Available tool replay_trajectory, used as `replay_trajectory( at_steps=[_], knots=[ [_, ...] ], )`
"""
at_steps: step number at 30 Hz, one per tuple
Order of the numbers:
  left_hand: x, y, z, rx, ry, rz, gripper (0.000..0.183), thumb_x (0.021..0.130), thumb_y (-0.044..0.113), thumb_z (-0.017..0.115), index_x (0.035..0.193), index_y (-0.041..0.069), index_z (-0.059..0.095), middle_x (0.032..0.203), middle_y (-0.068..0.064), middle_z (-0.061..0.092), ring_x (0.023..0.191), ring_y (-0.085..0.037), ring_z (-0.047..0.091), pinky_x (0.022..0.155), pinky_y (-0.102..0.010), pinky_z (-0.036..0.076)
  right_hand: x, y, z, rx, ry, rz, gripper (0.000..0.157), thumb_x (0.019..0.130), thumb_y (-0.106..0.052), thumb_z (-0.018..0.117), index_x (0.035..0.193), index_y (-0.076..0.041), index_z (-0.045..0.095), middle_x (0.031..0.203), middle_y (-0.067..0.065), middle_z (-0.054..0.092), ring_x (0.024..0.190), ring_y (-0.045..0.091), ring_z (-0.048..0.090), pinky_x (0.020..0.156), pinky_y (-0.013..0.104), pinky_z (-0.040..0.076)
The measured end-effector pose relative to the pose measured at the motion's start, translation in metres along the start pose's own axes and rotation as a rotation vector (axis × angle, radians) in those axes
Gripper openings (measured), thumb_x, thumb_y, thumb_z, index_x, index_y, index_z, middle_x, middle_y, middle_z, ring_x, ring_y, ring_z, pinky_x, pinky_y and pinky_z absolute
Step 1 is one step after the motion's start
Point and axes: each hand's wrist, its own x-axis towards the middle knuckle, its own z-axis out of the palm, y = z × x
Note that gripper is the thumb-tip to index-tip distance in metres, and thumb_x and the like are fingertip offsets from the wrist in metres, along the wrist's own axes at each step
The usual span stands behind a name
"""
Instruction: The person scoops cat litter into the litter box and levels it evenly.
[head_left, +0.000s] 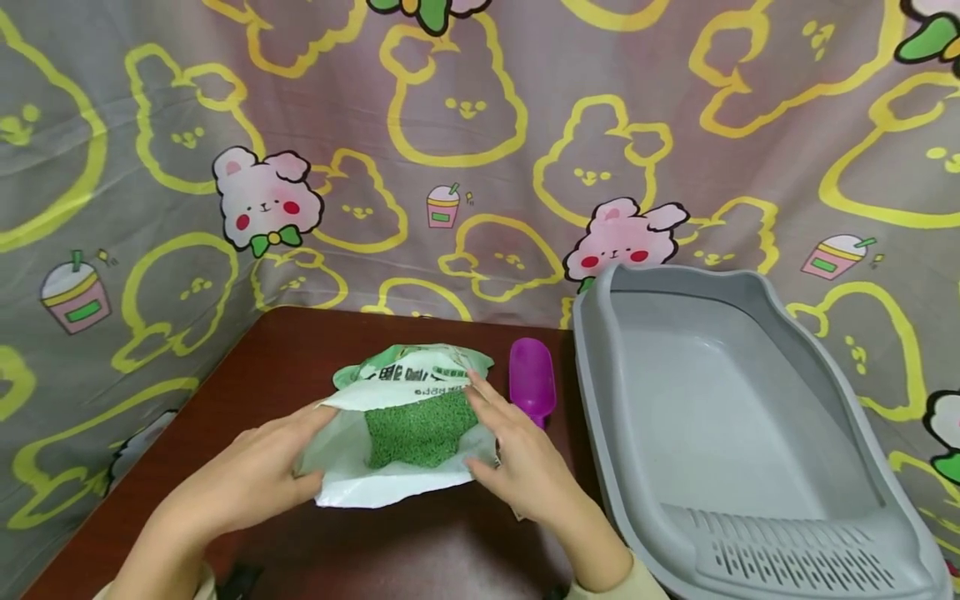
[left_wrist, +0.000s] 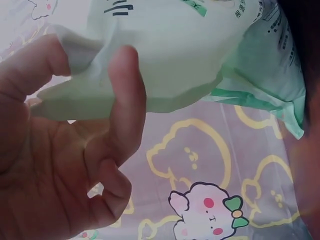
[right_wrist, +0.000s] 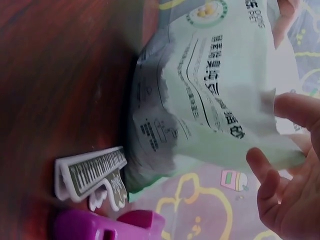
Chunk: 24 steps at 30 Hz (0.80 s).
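Observation:
A white and green plastic bag [head_left: 405, 492] gapes toward me, with green granules [head_left: 416, 429] visible inside. At its left rim is my left hand [head_left: 247, 471], thumb low and fingers higher along the mouth. My right hand [head_left: 528, 454] holds the opposite rim, thumb and fingers spread apart. From the left wrist, a bent finger [left_wrist: 127, 95] lies against the bag's film [left_wrist: 170, 65]. The right wrist view shows dark printing on the bag [right_wrist: 210, 95] and fingertips [right_wrist: 257, 162] at its edge.
Just right of the bag lies a purple scoop [head_left: 531, 379]. A clip with a piano-key pattern [right_wrist: 92, 172] rests near the bag's base. A large grey litter tray [head_left: 720, 417] occupies the right side. Patterned cloth [head_left: 465, 250] hangs behind the dark red table [head_left: 292, 350].

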Motion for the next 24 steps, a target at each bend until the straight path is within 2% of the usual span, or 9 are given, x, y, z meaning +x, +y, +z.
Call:
replay_trajectory(
  at_steps=[2, 3, 6, 9, 13, 16, 19, 23, 24],
  knots=[
    [-0.0007, 0.0005, -0.0011, 0.009, 0.015, 0.015, 0.068, 0.077, 0.012, 0.075, 0.14, 0.016, 0.052, 0.139, -0.001, 0.058, 0.105, -0.014, 0.06, 0.076, -0.04, 0.052, 0.001, 0.0007, -0.0019, -0.011, -0.014, -0.01, 0.08, 0.079, -0.016, 0.082, 0.149, -0.009, 0.046, 0.164, -0.012, 0.022, 0.144, 0.023, 0.04, 0.111, 0.046, 0.042],
    [-0.001, 0.0009, -0.0013, 0.012, 0.021, 0.02, 0.068, 0.077, 0.012, 0.075, 0.14, 0.016, 0.051, 0.138, 0.0, 0.058, 0.103, -0.013, 0.06, 0.075, -0.039, 0.052, 0.0012, 0.001, -0.0027, -0.02, -0.021, -0.012, 0.08, 0.079, -0.018, 0.083, 0.149, -0.009, 0.046, 0.164, -0.013, 0.021, 0.14, 0.023, 0.045, 0.108, 0.045, 0.045],
    [-0.0013, 0.0022, -0.0012, 0.022, 0.028, 0.037, 0.069, 0.076, 0.012, 0.075, 0.14, 0.017, 0.051, 0.136, 0.001, 0.059, 0.097, -0.01, 0.06, 0.072, -0.036, 0.051, 0.0022, 0.0014, -0.005, -0.07, -0.042, -0.009, 0.085, 0.076, -0.024, 0.085, 0.15, -0.011, 0.045, 0.165, -0.015, 0.016, 0.116, 0.019, 0.056, 0.092, 0.035, 0.052],
    [0.0004, 0.0029, -0.0018, 0.012, 0.03, 0.061, 0.071, 0.075, 0.011, 0.075, 0.141, 0.015, 0.049, 0.136, -0.001, 0.06, 0.094, -0.009, 0.06, 0.072, -0.035, 0.052, 0.0029, 0.0017, -0.0068, -0.109, -0.059, 0.002, 0.093, 0.072, -0.03, 0.088, 0.152, -0.013, 0.043, 0.166, -0.016, 0.011, 0.095, 0.013, 0.048, 0.069, 0.027, 0.044],
    [0.0034, 0.0004, -0.0055, -0.038, 0.011, 0.086, 0.074, 0.077, 0.011, 0.075, 0.146, 0.015, 0.045, 0.138, -0.002, 0.058, 0.095, -0.006, 0.059, 0.077, -0.033, 0.053, 0.0027, 0.0019, -0.0067, -0.088, -0.076, 0.018, 0.1, 0.07, -0.033, 0.09, 0.154, -0.016, 0.039, 0.167, -0.017, 0.002, 0.116, 0.028, 0.055, 0.086, 0.047, 0.051],
    [0.005, -0.0021, -0.0076, -0.086, -0.012, 0.086, 0.075, 0.079, 0.013, 0.075, 0.147, 0.016, 0.044, 0.137, -0.001, 0.059, 0.096, -0.005, 0.057, 0.077, -0.03, 0.052, 0.0019, 0.0035, -0.0057, -0.023, -0.083, 0.036, 0.099, 0.071, -0.033, 0.089, 0.154, -0.019, 0.038, 0.166, -0.018, -0.001, 0.141, 0.038, 0.041, 0.107, 0.065, 0.037],
    [0.0052, -0.0039, -0.0068, -0.102, -0.006, 0.093, 0.076, 0.079, 0.014, 0.075, 0.148, 0.017, 0.044, 0.137, -0.001, 0.059, 0.099, -0.005, 0.058, 0.08, -0.031, 0.053, 0.0004, 0.0059, -0.0043, 0.047, -0.08, 0.045, 0.093, 0.072, -0.031, 0.089, 0.153, -0.022, 0.042, 0.166, -0.018, 0.001, 0.15, 0.034, 0.026, 0.114, 0.068, 0.022],
    [0.0033, -0.0038, -0.0033, -0.082, 0.036, 0.107, 0.079, 0.077, 0.014, 0.076, 0.149, 0.019, 0.044, 0.142, -0.002, 0.056, 0.106, -0.007, 0.058, 0.085, -0.033, 0.053, -0.0011, 0.0087, -0.0027, 0.114, -0.057, 0.014, 0.084, 0.073, -0.029, 0.088, 0.148, -0.023, 0.05, 0.167, -0.014, 0.009, 0.151, 0.033, 0.024, 0.114, 0.068, 0.021],
    [0.0031, -0.0037, -0.0027, -0.105, 0.028, 0.101, 0.081, 0.077, 0.013, 0.075, 0.15, 0.022, 0.042, 0.143, -0.002, 0.055, 0.099, -0.006, 0.06, 0.081, -0.031, 0.053, -0.0013, 0.0092, -0.0024, 0.132, -0.049, 0.001, 0.082, 0.073, -0.029, 0.088, 0.146, -0.023, 0.052, 0.167, -0.012, 0.011, 0.151, 0.032, 0.025, 0.114, 0.068, 0.022]
  ],
)
